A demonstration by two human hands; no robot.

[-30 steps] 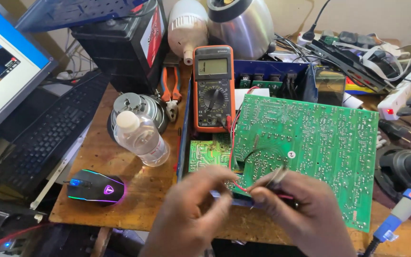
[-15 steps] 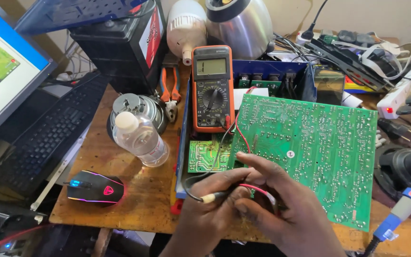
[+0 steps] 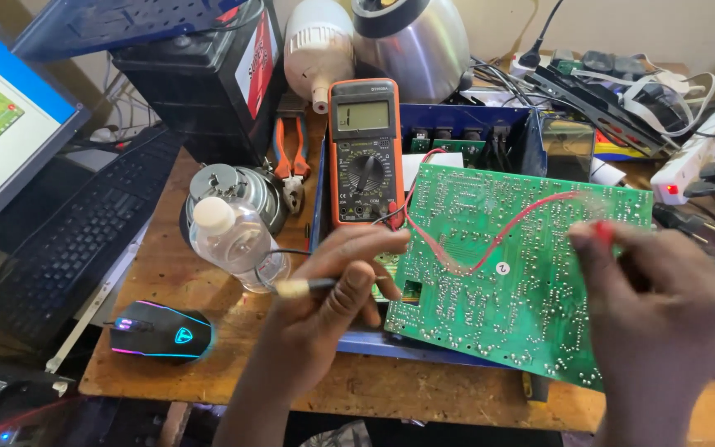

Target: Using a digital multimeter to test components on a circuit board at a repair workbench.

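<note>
Gripping 2 probes, hands flank the circuit board.

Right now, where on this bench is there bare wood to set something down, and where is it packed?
Bare wood shows left of the plastic bottle, between the keyboard and the mouse, and along the front edge below the green circuit board, under the left hand. The back is crowded: battery, multimeter, kettle, cables at the right.

Surface: worn brown wooden workbench.
On it: black gaming mouse with glowing edges; clear plastic bottle; orange-handled pliers; black keyboard.
</note>
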